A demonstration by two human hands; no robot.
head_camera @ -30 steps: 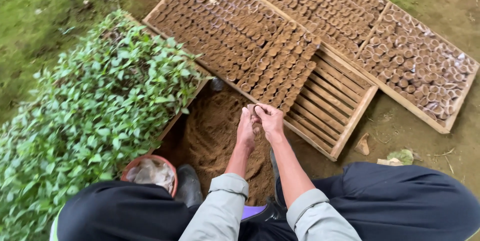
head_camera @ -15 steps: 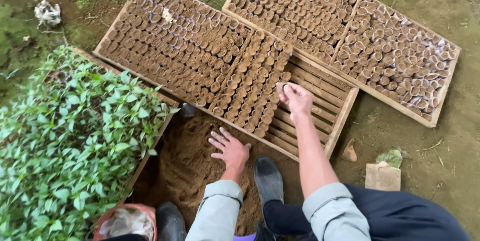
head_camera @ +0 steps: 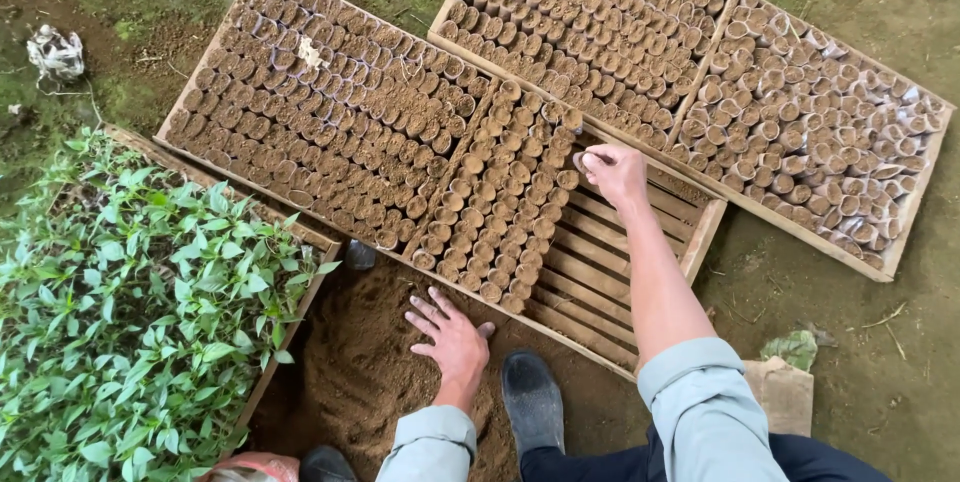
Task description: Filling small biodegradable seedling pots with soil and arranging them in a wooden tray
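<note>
Clearly the step in hand looks like setting a filled pot into the tray: the right hand (head_camera: 615, 174) reaches over the wooden slatted tray (head_camera: 600, 272), its fingers (head_camera: 590, 157) pinched shut on a small soil-filled pot (head_camera: 581, 158) held just at the end of the last row of packed pots (head_camera: 495, 212); the pot sits at the edge of the bare slats, touching or nearly touching its neighbours, I cannot tell which. The left hand (head_camera: 452, 339) lies flat with fingers spread on the heap of loose soil (head_camera: 360, 372) on the ground, holding nothing; a dark boot (head_camera: 532, 397) stands just beside it. A crate of green seedlings (head_camera: 140, 302) lies to the left; a second tray of pots (head_camera: 760, 92) lies beyond. By my judgement the next move calls for seating the pot upright and snug against its row.
</note>
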